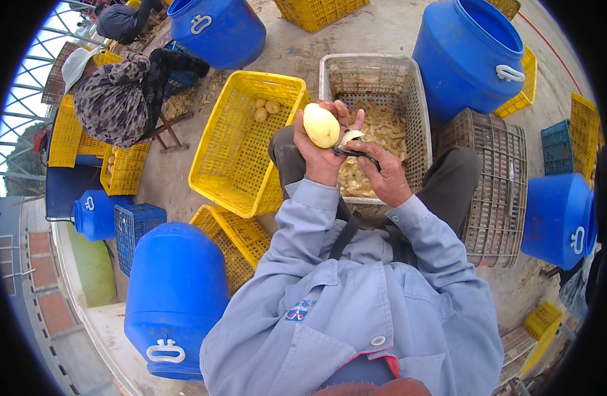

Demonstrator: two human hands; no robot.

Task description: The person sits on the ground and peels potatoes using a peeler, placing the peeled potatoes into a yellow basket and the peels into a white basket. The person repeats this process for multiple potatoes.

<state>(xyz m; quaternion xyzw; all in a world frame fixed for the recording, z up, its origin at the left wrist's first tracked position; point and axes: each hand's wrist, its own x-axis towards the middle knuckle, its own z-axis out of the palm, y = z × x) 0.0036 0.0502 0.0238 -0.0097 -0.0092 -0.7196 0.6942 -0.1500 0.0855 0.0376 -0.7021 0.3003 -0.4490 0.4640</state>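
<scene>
My left hand (323, 143) holds a peeled, pale yellow potato (321, 125), its thumb on one side and the fingers behind. From the right, my right hand (382, 171) grips a black-handled peeler (355, 152), whose head is close beside the potato. A pale strip of peel (352, 135) lies at the peeler's head. Both hands are above a whitish plastic crate (424, 116) with a heap of peelings (382, 128) in it. To the left stands a yellow plastic crate (224, 143) with several potatoes (267, 109) at its far end.
Large blue plastic barrels stand at the front left (177, 292), back left (216, 32) and back right (466, 59). A dirty grey-brown crate (496, 188) is beside my right knee. At the left a co-worker in a white hat (110, 94) sits on a low stool; another person (120, 22) is farther back.
</scene>
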